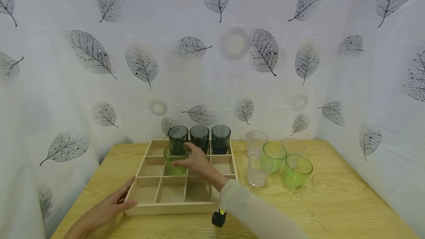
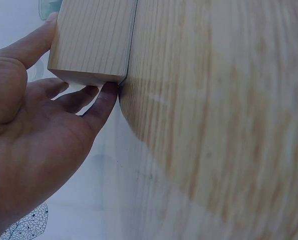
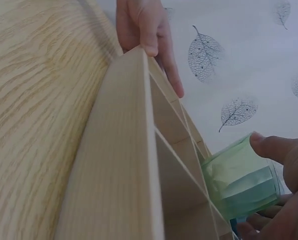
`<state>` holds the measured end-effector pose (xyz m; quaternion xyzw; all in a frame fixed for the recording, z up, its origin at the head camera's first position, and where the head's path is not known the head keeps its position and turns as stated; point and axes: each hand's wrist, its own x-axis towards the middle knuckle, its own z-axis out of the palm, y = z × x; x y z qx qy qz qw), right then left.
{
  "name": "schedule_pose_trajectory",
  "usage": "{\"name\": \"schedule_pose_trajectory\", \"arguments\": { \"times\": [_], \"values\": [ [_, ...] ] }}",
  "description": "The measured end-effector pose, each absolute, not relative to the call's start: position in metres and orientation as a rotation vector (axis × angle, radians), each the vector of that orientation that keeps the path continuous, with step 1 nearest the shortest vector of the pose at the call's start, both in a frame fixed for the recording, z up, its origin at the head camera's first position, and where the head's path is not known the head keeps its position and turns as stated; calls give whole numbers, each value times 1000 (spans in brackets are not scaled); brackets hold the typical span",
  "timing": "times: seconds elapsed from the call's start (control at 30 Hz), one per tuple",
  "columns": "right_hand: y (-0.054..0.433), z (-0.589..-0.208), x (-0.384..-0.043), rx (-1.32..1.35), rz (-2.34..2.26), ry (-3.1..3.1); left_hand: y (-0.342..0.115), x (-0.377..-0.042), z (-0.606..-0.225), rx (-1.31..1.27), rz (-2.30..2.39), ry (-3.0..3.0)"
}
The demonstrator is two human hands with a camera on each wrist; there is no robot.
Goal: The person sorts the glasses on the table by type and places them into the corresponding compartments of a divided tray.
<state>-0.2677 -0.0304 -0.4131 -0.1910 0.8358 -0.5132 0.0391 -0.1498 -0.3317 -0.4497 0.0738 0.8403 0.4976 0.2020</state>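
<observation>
A shallow wooden box (image 1: 176, 208) divided into several compartments lies on the table. My left hand (image 1: 107, 209) holds its front left corner, thumb on one side and fingers on another. With thumb and fingers apart round it, my right hand (image 1: 199, 163) grips a green glass (image 3: 241, 180) at the second compartment from the left in the middle row. I cannot tell whether the glass's base touches the box floor. Three dark grey glasses (image 1: 221, 139) stand upright side by side in the back row, right of its left compartment.
Right of the box stand two green glasses (image 1: 297, 172) among clear glasses (image 1: 259, 174), close together. A small black object (image 1: 219, 218) is beside the right sleeve at the box's front. Behind the wooden table (image 1: 345, 194) hangs a white leaf-print curtain (image 1: 212, 80).
</observation>
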Motion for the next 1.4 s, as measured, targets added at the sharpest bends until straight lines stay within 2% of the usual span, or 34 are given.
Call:
{"name": "schedule_pose_trajectory", "arguments": {
  "times": [0.2,0.53,0.97,1.4],
  "values": [
    [-33,-421,-267,-620,-1425,2629,-332,-151,-450,193,1397,2330],
    [-16,-417,-263,-673,-1503,2540,-333,-152,-450,214,1399,2346],
    [26,-413,-248,-749,-1656,2399,-334,-154,-449,207,1415,2303],
    [92,-406,-218,-743,-1722,2394,-332,-154,-450,193,1425,2296]
  ]
}}
